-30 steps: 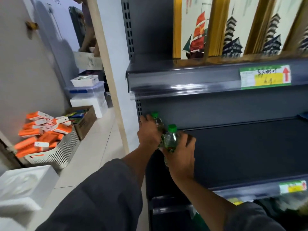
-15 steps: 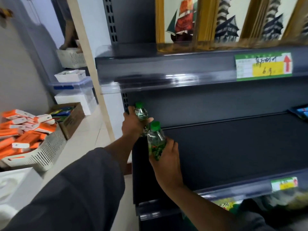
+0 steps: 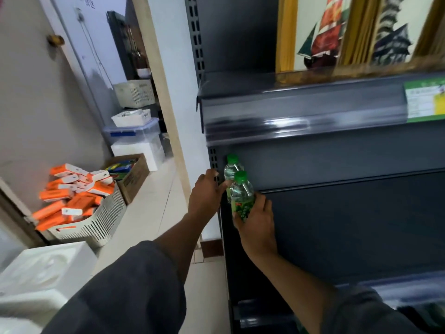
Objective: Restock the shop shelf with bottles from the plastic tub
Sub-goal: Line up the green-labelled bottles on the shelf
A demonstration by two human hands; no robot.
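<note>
I have two green-capped bottles at the far left end of the dark shelf (image 3: 349,225), tucked in by the slotted upright (image 3: 213,162). My right hand (image 3: 256,220) is wrapped around the lower half of the nearer bottle (image 3: 242,196), fingers closed over its green label, and I judge it is at the shelf surface or just above; I cannot tell whether its base has landed. The rear bottle (image 3: 232,168) stands upright just behind it, close against the back panel, the two touching or nearly so. My left hand (image 3: 204,196) is beside that rear bottle at the corner, fingers loosely curled with their tips at its lower part; whether I actually grip it I cannot tell, since the nearer bottle hides the contact. The rest of the shelf runs bare to the right, and the plastic tub I draw from is out of view. The risk I see is in the crowding: both hands and both bottles share one tight corner, so drawing my left hand out could catch the rear bottle and tip it into the nearer one. If I let go of the nearer bottle before it sits flat, it could topple or roll toward the front lip. Tall, narrow bottles like these would go over easily.
</note>
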